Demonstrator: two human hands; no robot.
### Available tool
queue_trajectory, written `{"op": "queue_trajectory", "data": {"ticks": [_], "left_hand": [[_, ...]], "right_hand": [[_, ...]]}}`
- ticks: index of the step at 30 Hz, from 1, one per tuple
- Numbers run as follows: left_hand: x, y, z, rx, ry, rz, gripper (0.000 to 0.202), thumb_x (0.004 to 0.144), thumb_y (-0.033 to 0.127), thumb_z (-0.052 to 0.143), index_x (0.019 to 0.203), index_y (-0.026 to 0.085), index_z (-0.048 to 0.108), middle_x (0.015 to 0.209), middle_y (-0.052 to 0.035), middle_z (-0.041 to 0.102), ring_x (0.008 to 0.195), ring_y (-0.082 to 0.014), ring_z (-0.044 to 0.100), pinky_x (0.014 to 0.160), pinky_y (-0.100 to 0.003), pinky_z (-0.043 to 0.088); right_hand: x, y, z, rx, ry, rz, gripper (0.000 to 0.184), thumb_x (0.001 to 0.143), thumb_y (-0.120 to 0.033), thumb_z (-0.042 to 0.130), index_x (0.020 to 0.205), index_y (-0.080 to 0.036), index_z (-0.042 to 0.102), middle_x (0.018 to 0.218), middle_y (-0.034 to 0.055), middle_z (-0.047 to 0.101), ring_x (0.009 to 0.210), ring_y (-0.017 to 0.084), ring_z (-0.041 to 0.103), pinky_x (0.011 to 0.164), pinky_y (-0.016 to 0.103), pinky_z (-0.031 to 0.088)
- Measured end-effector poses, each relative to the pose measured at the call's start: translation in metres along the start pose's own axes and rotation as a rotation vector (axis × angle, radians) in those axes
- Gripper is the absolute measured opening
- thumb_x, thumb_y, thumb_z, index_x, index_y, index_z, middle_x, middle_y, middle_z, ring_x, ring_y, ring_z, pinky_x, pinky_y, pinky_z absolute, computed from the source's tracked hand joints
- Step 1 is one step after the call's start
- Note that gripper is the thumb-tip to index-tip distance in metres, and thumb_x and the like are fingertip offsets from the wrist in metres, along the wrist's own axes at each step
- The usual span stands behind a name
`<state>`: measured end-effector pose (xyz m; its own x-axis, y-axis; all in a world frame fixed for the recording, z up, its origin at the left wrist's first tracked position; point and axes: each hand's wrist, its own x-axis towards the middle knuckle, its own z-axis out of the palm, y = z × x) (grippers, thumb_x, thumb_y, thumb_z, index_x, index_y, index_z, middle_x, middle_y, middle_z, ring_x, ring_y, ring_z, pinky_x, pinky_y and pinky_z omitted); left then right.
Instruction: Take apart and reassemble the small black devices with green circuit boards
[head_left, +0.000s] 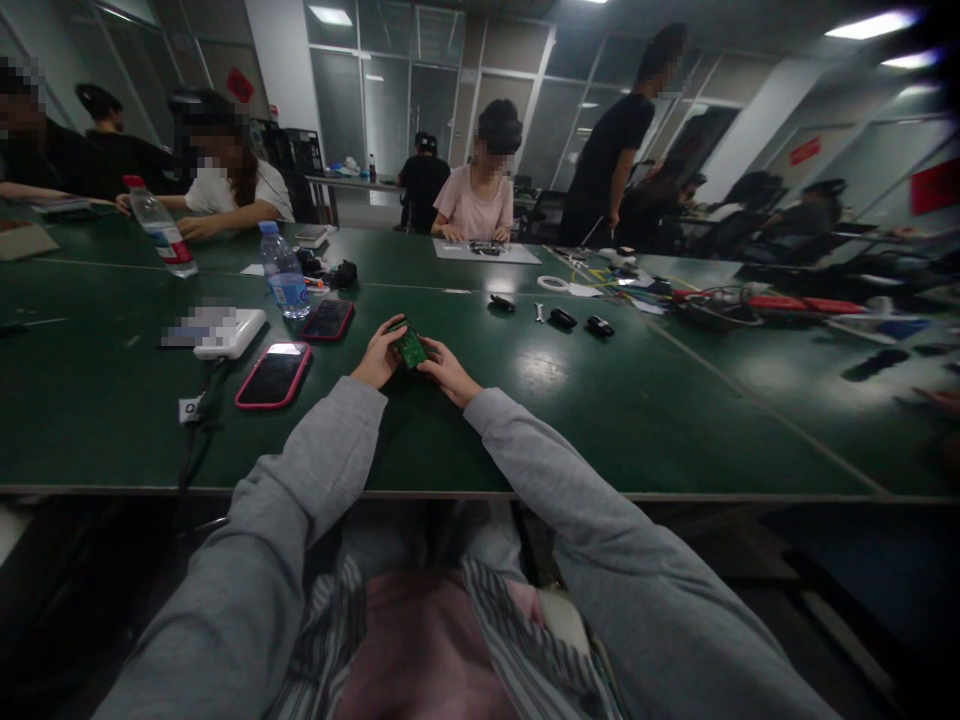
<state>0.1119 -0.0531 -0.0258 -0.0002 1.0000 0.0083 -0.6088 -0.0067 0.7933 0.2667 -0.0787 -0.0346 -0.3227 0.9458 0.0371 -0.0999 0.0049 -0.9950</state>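
A small green circuit board (412, 347) is held tilted between my two hands, just above the table. My left hand (380, 354) grips its left side, fingers along the upper edge. On the right, my right hand (448, 371) pinches the board's lower right edge between thumb and fingers. Small parts show on the face turned toward me, too fine to name. Nearest on the left lie a phone in a pink-red case (274, 376) and a second red-edged phone (328, 320).
The green table (570, 430) also bears a white power bank (231, 333) with a cable, a blue-capped bottle (284, 272), a red-capped bottle (163, 230), a small wrench (539, 313) and several black objects (562, 318). Cables and tools lie at right. People sit across.
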Motion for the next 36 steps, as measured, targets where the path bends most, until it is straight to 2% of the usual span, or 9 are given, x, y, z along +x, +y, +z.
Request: {"op": "queue_trajectory", "data": {"ticks": [11, 17, 23, 36], "left_hand": [[-0.005, 0.003, 0.003, -0.019, -0.004, -0.020, 0.046, 0.077, 0.017, 0.071, 0.121, 0.024, 0.064, 0.102, -0.0040, 0.070, 0.091, -0.0168, 0.067, 0.082, -0.031, 0.054], [-0.003, 0.002, 0.003, -0.009, 0.016, -0.023, 0.052, 0.075, 0.019, 0.073, 0.126, 0.024, 0.062, 0.103, -0.0044, 0.070, 0.089, -0.0171, 0.067, 0.083, -0.032, 0.055], [-0.004, 0.004, 0.004, -0.020, 0.003, -0.024, 0.047, 0.078, 0.017, 0.070, 0.124, 0.023, 0.063, 0.100, -0.0044, 0.070, 0.090, -0.0175, 0.067, 0.082, -0.031, 0.055], [-0.005, 0.005, 0.004, -0.027, -0.006, -0.037, 0.051, 0.075, 0.016, 0.072, 0.124, 0.023, 0.062, 0.098, -0.0038, 0.071, 0.087, -0.0168, 0.067, 0.078, -0.029, 0.054]], "right_hand": [[-0.004, -0.004, 0.004, 0.022, 0.015, -0.010, 0.066, 0.070, -0.015, 0.068, 0.132, -0.024, 0.049, 0.103, 0.0014, 0.065, 0.093, 0.016, 0.064, 0.095, 0.038, 0.054], [-0.003, -0.005, 0.004, 0.015, 0.021, -0.022, 0.064, 0.069, -0.015, 0.068, 0.130, -0.024, 0.050, 0.104, 0.0016, 0.066, 0.095, 0.017, 0.064, 0.094, 0.038, 0.056], [0.000, 0.002, 0.002, -0.005, -0.006, -0.040, 0.068, 0.070, -0.019, 0.068, 0.134, -0.023, 0.047, 0.106, 0.0030, 0.064, 0.099, 0.017, 0.063, 0.093, 0.037, 0.055], [0.001, 0.004, -0.001, -0.007, -0.028, -0.010, 0.073, 0.069, -0.021, 0.068, 0.137, -0.024, 0.043, 0.103, 0.0014, 0.062, 0.090, 0.016, 0.061, 0.086, 0.034, 0.054]]}}
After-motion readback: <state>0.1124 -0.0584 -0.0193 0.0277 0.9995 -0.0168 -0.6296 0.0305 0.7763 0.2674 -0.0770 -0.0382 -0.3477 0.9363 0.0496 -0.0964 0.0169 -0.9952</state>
